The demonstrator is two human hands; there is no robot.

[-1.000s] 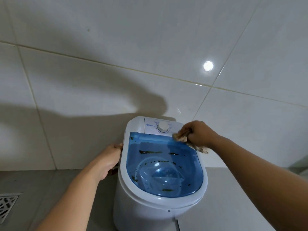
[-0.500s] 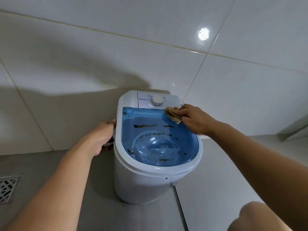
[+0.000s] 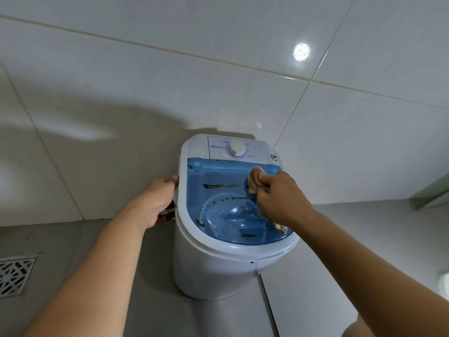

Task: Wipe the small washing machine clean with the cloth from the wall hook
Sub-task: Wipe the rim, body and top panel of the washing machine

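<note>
A small white washing machine [image 3: 213, 268] stands on the floor against the tiled wall. Its clear blue lid [image 3: 218, 203] carries dark green smears. A white dial [image 3: 237, 148] sits on the panel behind the lid. My right hand [image 3: 279, 198] grips a bunched tan cloth [image 3: 255, 180] and presses it on the lid's right side. A loose end of the cloth hangs below my palm near the lid's front right rim. My left hand [image 3: 155, 203] holds the machine's left side at the rim.
A metal floor drain grate [image 3: 14, 276] lies at the left edge. White tiled wall [image 3: 218, 69] rises right behind the machine. A raised pale ledge [image 3: 364, 239] runs along the right side. A white object [image 3: 443, 283] shows at the far right edge.
My right hand has slid the cloth from the lid's back right corner forward along the right side. The left hand has kept its hold on the machine. The camera has shifted slightly.
</note>
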